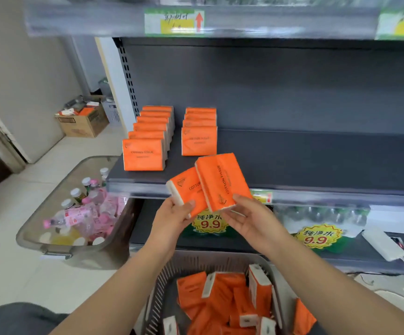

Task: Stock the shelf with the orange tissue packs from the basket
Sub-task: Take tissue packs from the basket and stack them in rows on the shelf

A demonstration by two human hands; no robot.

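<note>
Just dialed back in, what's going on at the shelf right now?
A person is stocking orange tissue packs. The left hand holds the left pack and the right hand holds the right pack, the two packs overlapping just in front of the shelf. On it stand the left row and the shorter right row. Many loose packs lie in the basket below.

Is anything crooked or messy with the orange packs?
Yes. On the dark grey shelf, the front orange tissue pack of the right row has its lettering upside down, unlike the left row's front pack. The packs in the grey plastic basket lie jumbled at all angles.
</note>
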